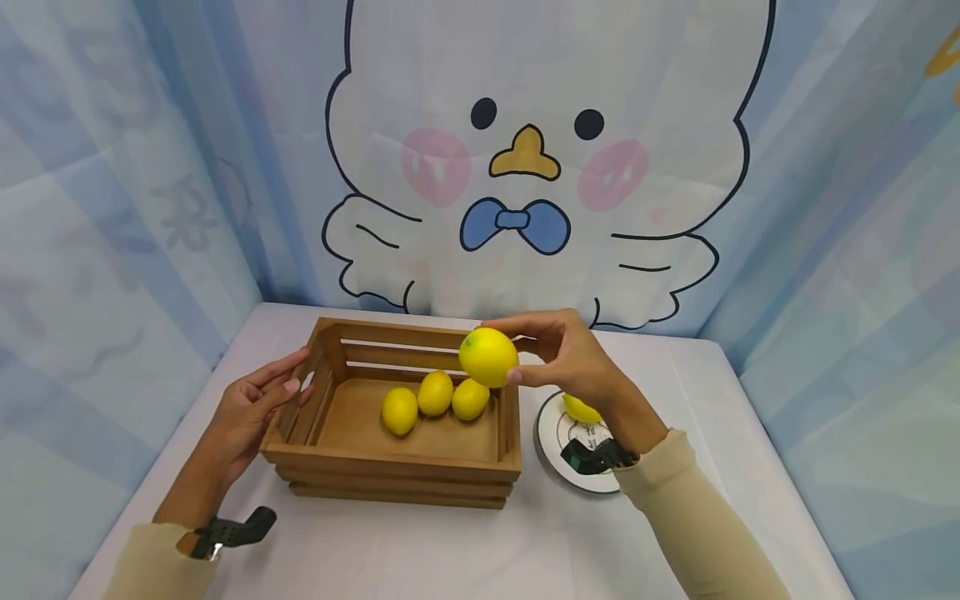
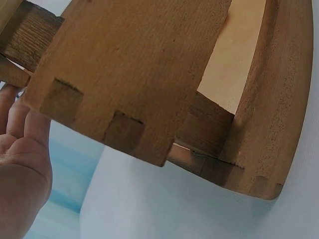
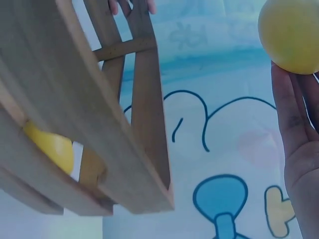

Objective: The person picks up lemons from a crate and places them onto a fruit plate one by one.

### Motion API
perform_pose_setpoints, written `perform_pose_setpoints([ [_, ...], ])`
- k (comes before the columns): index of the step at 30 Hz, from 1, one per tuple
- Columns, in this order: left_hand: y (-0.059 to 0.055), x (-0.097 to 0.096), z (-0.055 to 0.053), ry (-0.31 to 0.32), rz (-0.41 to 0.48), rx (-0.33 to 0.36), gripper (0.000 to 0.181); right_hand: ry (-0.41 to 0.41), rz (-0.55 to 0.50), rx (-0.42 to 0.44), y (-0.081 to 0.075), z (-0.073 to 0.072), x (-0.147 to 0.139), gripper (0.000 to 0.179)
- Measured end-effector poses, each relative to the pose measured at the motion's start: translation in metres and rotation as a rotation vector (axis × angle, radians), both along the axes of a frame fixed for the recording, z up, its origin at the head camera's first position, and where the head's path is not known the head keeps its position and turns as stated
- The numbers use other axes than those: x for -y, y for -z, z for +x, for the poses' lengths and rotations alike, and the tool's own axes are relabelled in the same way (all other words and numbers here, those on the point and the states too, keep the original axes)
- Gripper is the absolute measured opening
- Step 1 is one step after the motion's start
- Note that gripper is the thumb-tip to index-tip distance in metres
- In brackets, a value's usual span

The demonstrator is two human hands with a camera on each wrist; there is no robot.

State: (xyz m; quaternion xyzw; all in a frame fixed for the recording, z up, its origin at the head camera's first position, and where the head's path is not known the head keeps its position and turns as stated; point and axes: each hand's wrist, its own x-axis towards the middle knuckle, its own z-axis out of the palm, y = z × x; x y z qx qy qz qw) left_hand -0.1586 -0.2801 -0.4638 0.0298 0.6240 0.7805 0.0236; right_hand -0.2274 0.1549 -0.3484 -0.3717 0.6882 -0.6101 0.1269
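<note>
In the head view my right hand [image 1: 573, 354] pinches a yellow lemon [image 1: 487, 357] between thumb and fingers, above the right end of a slatted wooden crate [image 1: 390, 475]. Several more lemons, one of them at the left of the group [image 1: 400, 412], lie on the crate's floor. My left hand [image 1: 251, 408] grips the crate's left end wall, its fingertips showing at the gap in the slats. The left wrist view has the crate's corner [image 2: 124, 74] up close beside the left hand [image 2: 25, 149]. In the right wrist view the held lemon [image 3: 291, 35] sits at the fingertips.
To the right of the crate stands a white plate [image 1: 555, 454] with a dark rim, partly covered by the right forearm. A lemon [image 1: 581, 409] lies on it. A white cloth covers the table [image 1: 375, 550], and printed curtains [image 1: 660, 67] enclose the back and sides.
</note>
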Motion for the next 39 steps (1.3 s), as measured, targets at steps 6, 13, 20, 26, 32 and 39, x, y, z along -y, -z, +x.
perform_pose_setpoints([
  [6,0.001,0.0,0.0,0.0,-0.007,-0.002,0.053,0.036,-0.016,-0.032,0.006,0.003,-0.019,0.053],
  [13,0.0,-0.001,-0.001,0.002,0.003,0.002,0.054,0.059,-0.049,-0.015,0.012,0.007,-0.038,0.052],
  [20,0.001,0.0,-0.001,0.004,-0.003,0.002,0.054,0.103,-0.036,-0.042,0.019,0.012,-0.055,0.051],
  [26,0.001,-0.001,-0.001,0.007,-0.001,-0.001,0.054,0.146,-0.021,-0.056,0.023,0.018,-0.071,0.05],
  [32,0.0,0.0,-0.001,0.005,0.008,-0.012,0.052,0.171,-0.032,-0.046,0.028,0.024,-0.087,0.05],
  [39,0.0,0.0,-0.001,0.001,0.009,-0.008,0.053,0.185,-0.066,-0.032,0.038,0.029,-0.105,0.053],
])
